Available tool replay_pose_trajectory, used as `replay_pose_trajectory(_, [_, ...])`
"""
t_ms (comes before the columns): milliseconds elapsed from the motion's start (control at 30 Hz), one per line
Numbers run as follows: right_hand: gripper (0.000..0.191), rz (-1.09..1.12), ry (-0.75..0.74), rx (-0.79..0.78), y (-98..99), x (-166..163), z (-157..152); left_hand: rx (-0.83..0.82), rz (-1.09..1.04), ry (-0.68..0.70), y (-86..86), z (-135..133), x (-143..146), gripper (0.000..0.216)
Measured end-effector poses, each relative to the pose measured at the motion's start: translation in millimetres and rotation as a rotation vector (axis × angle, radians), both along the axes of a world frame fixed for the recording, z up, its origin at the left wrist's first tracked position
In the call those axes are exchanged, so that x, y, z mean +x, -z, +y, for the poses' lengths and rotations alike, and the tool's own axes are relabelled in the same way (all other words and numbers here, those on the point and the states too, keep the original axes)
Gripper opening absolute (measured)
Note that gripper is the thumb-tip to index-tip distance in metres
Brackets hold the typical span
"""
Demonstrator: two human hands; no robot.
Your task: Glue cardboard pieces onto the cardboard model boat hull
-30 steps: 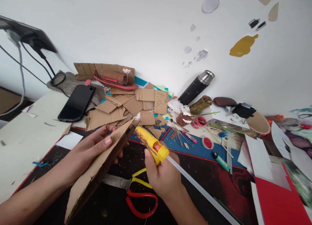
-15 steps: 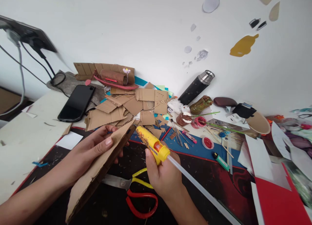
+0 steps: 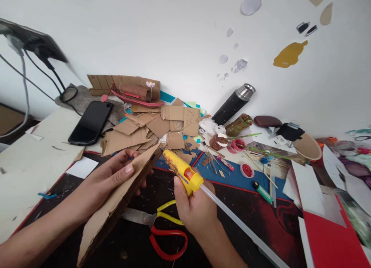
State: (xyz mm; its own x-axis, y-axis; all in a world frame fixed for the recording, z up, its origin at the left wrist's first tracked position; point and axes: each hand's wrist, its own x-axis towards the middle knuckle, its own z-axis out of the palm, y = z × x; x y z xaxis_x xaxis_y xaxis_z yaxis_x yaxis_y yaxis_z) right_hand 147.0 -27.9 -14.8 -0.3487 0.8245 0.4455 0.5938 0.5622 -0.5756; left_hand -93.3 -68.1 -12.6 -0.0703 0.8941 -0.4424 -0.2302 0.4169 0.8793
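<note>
A long cut piece of cardboard (image 3: pixel 116 200) is gripped by my left hand (image 3: pixel 116 175), thumb on its near face and fingers behind. It stands tilted on edge, with its pointed end toward the wall. My right hand (image 3: pixel 197 208) is wrapped round a yellow hot glue gun (image 3: pixel 181 167), whose nozzle is close to the cardboard's upper edge. Out of the gun's back runs a long clear glue stick (image 3: pixel 240 223). Below lie scissors (image 3: pixel 156 221) with one yellow and one red handle, their blades partly hidden behind the cardboard.
Cardboard scraps (image 3: pixel 156 125) are heaped at the back beside a small model boat (image 3: pixel 137 96). A phone (image 3: pixel 91 123) lies at left. Paint pots (image 3: pixel 236 145), a black flask (image 3: pixel 233 105) and a green cutter (image 3: pixel 263 192) are at right, near red card (image 3: pixel 330 237).
The glue gun in my right hand has shifted very slightly to the right, away from the cardboard edge. My left hand holds the cardboard nearly still.
</note>
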Motion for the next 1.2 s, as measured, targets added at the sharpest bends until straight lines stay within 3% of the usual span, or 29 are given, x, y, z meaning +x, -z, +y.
replay_pose_trajectory(600, [0.030, -0.025, 0.006, 0.023, 0.1, 0.5, 1.9, 0.007, -0.015, -0.004, 11.1, -4.5, -4.2, 0.063])
replay_pose_trajectory(1200, [0.031, -0.031, 0.021, 0.038, -1.7, 0.7, 2.1, -0.003, 0.000, -0.005, 5.8, -0.7, -1.5, 0.069])
